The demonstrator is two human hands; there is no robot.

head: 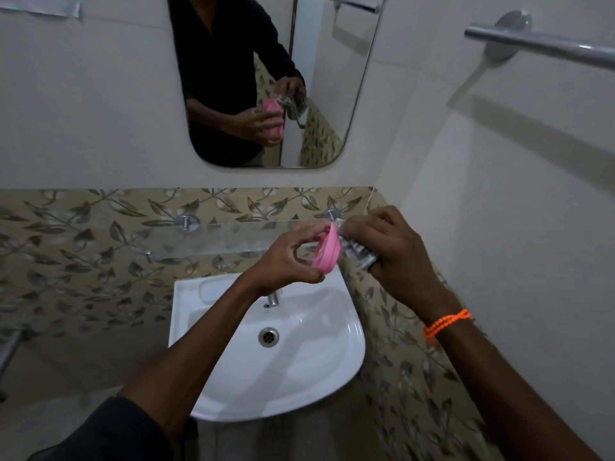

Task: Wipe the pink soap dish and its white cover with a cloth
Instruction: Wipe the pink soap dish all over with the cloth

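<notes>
The pink soap dish (326, 252) is gripped on edge by the left hand (286, 261) above the sink (346, 354); a cloth (357, 254), clutched in the right hand (392, 251), is pressed against it.

Two bare arms, a dark top and an orange wrist band

The left hand (286, 257) and the right hand (392, 251) wear no gloves and no rings that can be seen. The left arm has a dark sleeve (109, 434) pushed up high — it looks black or very dark blue. The right wrist has an orange bead band (447, 324) wound round it, with a small loose end hanging down. In the mirror (233, 78) the person's top is dark too — with a V-shaped neck.
</notes>
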